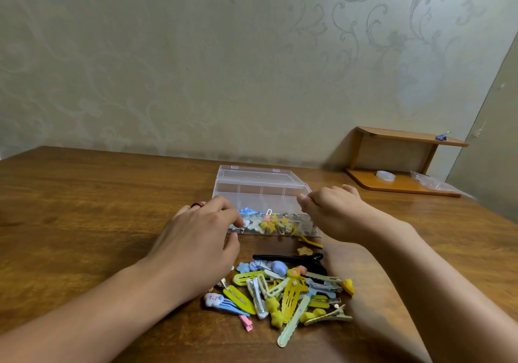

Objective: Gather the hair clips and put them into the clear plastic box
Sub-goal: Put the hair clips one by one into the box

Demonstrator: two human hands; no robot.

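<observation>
Your left hand [196,239] is hiding the box's [263,186] near left corner, and your right hand [333,211] is covering its right end, so what either set of fingertips is touching there is hard to make out. Your left hand is lying palm down, fingers bent toward the box's front wall, a dark red ring [197,205] showing on one finger; whether it is pinching a clip or only resting on the box, I cannot tell. Your right hand is curling its fingers at the box's right edge, and I cannot tell whether it is gripping the wall or something small. The box is sitting open between your two hands, its lid [253,172] lying back beyond your fingertips, with a few clips [273,224] already lying inside along the near wall, blurred through the plastic. The loose pile [286,292] is lying between your forearms, nearer to you than both hands. A black clip [288,258] is stretching across the far side of the pile, just below your right wrist, and a yellow clip [311,242] is lying just outside the box by that wrist.
</observation>
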